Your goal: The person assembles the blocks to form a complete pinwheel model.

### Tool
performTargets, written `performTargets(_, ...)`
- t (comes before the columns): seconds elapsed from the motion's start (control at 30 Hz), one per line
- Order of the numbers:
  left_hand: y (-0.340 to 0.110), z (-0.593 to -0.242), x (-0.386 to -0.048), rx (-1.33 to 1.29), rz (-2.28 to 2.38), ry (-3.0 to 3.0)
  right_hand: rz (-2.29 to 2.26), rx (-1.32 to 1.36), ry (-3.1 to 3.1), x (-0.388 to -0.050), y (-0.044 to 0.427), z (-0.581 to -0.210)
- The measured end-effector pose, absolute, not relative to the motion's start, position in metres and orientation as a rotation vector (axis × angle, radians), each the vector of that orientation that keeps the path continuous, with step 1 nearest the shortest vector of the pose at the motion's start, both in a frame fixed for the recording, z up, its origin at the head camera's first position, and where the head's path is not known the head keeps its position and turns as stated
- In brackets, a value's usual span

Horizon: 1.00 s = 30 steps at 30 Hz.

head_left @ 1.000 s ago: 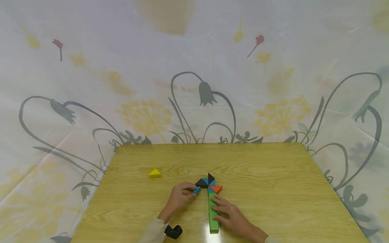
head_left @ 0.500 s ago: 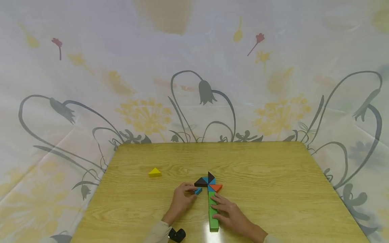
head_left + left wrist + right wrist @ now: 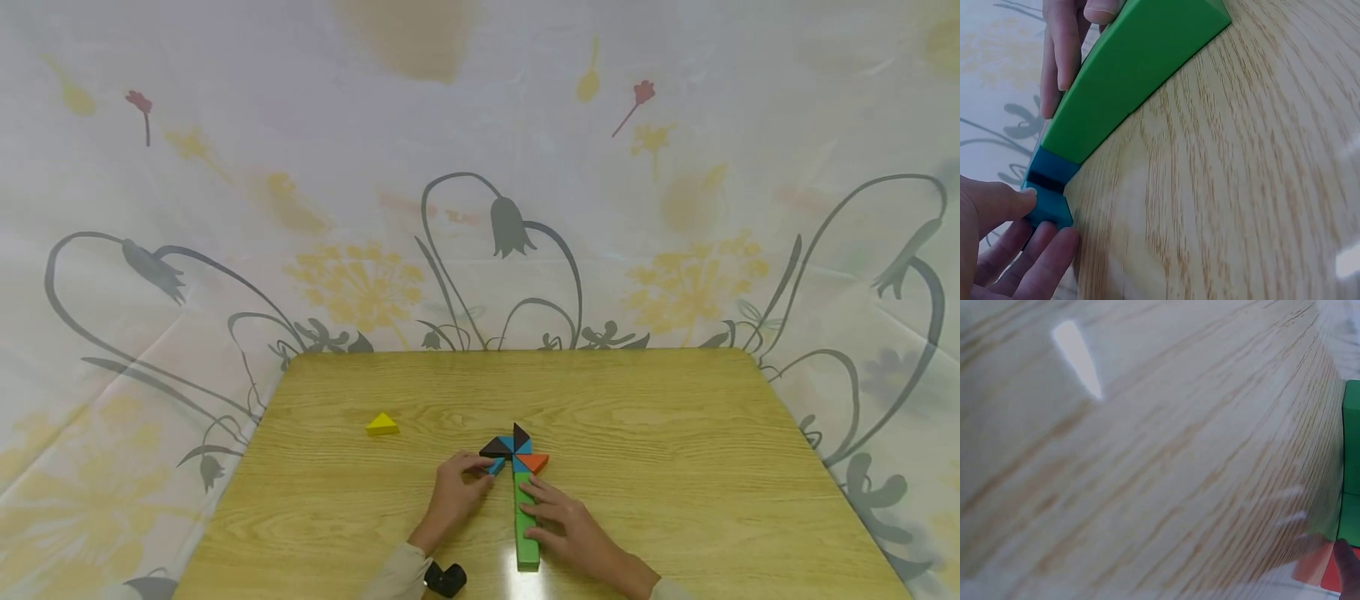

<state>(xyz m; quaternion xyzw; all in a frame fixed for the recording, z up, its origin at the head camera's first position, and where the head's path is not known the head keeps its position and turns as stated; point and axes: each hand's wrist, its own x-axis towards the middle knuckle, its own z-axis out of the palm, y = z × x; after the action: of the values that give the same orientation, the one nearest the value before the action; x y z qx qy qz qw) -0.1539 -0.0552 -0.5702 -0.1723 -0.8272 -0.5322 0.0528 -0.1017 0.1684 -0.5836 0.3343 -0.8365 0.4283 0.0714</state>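
My left hand pinches a small blue triangular block between thumb and fingers. In the left wrist view the same blue block lies a narrow gap from another blue piece at the end of a green block. My right hand rests its spread fingertips on the green blocks, which lie end to end. Beyond them sit a red-orange triangle, blue triangles and dark triangles in a pinwheel shape. A right fingertip covers part of the red block.
A yellow triangular block lies apart on the wooden table, back left of the hands. Flower-patterned cloth hangs behind the table. A black device sits at the left wrist, by the sleeve.
My left hand has shifted to the right with the blue triangular block, bringing it nearer the pinwheel's centre and turning it slightly. The right hand stays on the green blocks.
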Motion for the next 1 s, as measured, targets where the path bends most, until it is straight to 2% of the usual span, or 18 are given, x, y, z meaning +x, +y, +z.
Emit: performTargets(1.0, -0.044, -0.573, -0.158, -0.505, -1.654, -2.456, 1.281, 1.028, -2.495, -0.103, 0.171, -0.585)
